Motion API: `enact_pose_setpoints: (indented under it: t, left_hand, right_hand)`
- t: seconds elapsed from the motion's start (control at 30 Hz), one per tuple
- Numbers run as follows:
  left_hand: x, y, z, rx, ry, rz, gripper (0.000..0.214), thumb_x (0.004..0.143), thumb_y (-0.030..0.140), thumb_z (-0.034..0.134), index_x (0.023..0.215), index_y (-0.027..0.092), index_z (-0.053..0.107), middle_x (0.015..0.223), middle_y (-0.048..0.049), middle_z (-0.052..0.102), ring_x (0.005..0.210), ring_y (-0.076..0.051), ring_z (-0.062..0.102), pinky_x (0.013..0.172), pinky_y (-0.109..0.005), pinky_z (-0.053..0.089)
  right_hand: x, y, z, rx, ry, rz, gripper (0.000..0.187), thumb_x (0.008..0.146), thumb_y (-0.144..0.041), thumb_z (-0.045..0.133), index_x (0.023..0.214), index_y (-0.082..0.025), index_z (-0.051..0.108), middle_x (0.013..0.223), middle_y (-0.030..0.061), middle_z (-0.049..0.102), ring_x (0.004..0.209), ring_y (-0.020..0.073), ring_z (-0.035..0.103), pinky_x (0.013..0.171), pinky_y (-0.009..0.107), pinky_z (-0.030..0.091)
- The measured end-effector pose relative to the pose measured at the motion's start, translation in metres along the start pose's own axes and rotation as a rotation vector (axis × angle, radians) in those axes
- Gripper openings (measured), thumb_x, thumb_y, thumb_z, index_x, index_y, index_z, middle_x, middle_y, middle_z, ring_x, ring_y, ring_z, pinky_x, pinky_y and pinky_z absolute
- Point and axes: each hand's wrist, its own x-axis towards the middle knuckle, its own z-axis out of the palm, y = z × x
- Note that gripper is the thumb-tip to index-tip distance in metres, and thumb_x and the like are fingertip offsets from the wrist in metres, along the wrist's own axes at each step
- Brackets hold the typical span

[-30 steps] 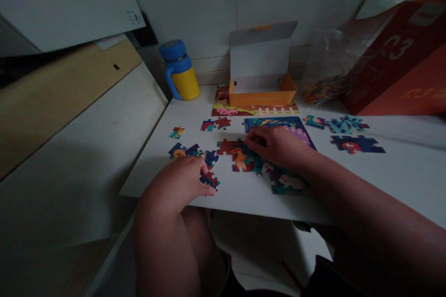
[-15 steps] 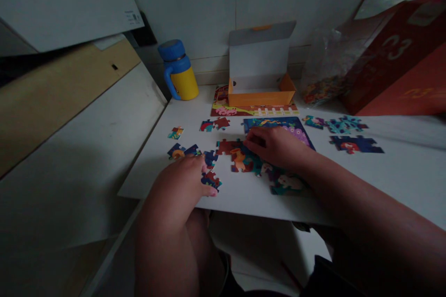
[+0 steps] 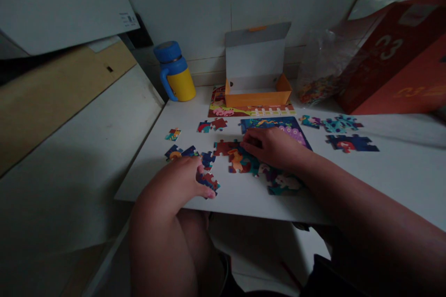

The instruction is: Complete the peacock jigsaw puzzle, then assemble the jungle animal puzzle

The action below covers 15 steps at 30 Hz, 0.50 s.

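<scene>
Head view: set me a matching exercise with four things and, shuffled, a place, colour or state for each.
Things:
1. bottle
2. box
3. plastic bag
4. right hand

Descriptions:
A. over the joined puzzle pieces
B. blue and yellow
C. see-through
D. orange, standing open

Pairs: 1-B; 2-D; 3-C; 4-A

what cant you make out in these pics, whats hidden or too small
All in the head view:
Dark blue-and-brown jigsaw pieces: left hand covers some.
Blue-and-purple jigsaw section: right hand covers part.
Any piece in the right hand's grip: hidden by that hand.
Clear plastic bag: contents too dim and small to identify.
Large red box: cut off by the right edge.
</scene>
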Motion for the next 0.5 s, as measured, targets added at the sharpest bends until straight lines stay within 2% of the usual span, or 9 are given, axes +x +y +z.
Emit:
enact_pose_setpoints:
  t: [0.23, 0.3, 0.4, 0.5]
  left_hand:
    - [-0.011, 0.006, -0.006, -0.126, -0.030, 0.297, 0.021, 0.091, 0.035, 0.077, 0.097, 0.026, 0.058, 0.093, 0.0030, 0.069, 0.084, -0.020, 0.063, 0.071, -0.031, 0.041]
    - [-0.012, 0.007, -0.010, -0.160, 0.006, 0.332, 0.015, 0.095, 0.033, 0.072, 0.100, 0.027, 0.059, 0.095, 0.0033, 0.071, 0.085, -0.019, 0.064, 0.074, -0.031, 0.043]
    - [-0.008, 0.008, -0.014, -0.221, 0.105, 0.341, 0.011, 0.101, 0.030, 0.063, 0.112, 0.029, 0.063, 0.110, 0.0008, 0.074, 0.097, -0.020, 0.068, 0.085, -0.032, 0.051]
    - [0.002, 0.009, -0.016, -0.229, 0.227, 0.398, 0.026, 0.105, 0.024, 0.052, 0.123, 0.030, 0.069, 0.126, -0.0024, 0.073, 0.117, -0.022, 0.067, 0.104, -0.036, 0.052]
  right_hand:
    - [0.000, 0.001, 0.001, -0.003, 0.009, -0.023, 0.015, 0.102, -0.034, 0.063, 0.098, -0.022, 0.072, 0.076, 0.0011, 0.070, 0.061, 0.0165, 0.056, 0.058, 0.029, 0.032]
    - [0.000, 0.001, 0.001, -0.017, 0.011, -0.017, 0.016, 0.102, -0.034, 0.063, 0.098, -0.023, 0.073, 0.075, 0.0013, 0.070, 0.061, 0.0166, 0.055, 0.058, 0.030, 0.032]
    - [0.000, 0.001, 0.001, -0.018, 0.010, -0.014, 0.016, 0.102, -0.035, 0.064, 0.099, -0.023, 0.073, 0.076, 0.0014, 0.070, 0.062, 0.0167, 0.055, 0.058, 0.030, 0.031]
    - [0.000, 0.000, 0.000, -0.002, -0.003, -0.002, 0.016, 0.102, -0.035, 0.064, 0.099, -0.023, 0.073, 0.077, 0.0015, 0.071, 0.062, 0.0168, 0.056, 0.058, 0.030, 0.031]
